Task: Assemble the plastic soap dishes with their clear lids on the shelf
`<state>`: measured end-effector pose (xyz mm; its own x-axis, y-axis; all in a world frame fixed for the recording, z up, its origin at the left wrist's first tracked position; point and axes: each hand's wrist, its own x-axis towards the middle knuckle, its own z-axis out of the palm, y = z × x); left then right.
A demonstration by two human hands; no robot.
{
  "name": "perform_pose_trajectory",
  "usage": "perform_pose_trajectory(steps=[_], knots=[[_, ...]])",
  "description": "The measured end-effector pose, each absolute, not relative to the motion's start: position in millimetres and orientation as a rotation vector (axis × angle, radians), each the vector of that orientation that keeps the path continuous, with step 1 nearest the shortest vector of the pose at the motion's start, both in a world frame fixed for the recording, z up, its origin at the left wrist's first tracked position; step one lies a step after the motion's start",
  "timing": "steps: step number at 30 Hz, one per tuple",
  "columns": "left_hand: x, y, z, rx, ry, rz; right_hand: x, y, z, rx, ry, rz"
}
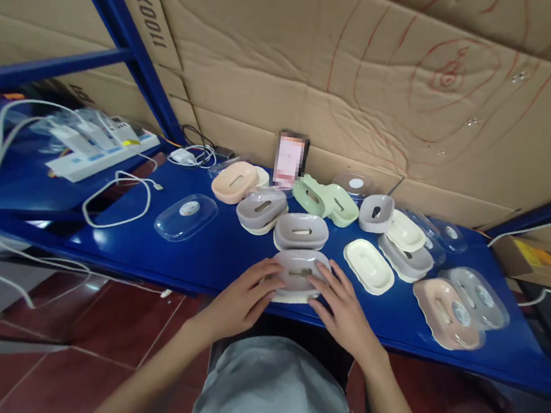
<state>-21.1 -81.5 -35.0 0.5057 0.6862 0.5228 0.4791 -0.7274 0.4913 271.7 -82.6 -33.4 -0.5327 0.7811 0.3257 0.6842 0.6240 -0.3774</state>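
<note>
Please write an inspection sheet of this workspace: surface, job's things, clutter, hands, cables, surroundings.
Surface: blue shelf, glossy.
Job's things: grey soap dish at the front edge, on a cream base.
Clutter: more dishes in grey, pink, green and cream; clear lids; blurred card.
Hands: left hand and right hand each touch one side of the grey soap dish.
Cables: white cable looped at left; power strip.
Surroundings: cardboard wall; red floor tiles.
</note>
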Motion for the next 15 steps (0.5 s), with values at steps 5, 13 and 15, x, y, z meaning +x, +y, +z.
perform_pose_trajectory(steps=[5, 13, 15], knots=[[-19, -81, -44, 2.49, 1.13, 1.056, 268, -80, -33, -1.121, -2.386, 0.196], [-33, -88, -52, 2.558, 1.339, 1.065, 242, -83, -35, -1.105, -2.454, 0.137], [-52, -78, -46, 2.544, 1.483, 1.128, 242, -85, -36, -1.109, -2.456, 0.138]])
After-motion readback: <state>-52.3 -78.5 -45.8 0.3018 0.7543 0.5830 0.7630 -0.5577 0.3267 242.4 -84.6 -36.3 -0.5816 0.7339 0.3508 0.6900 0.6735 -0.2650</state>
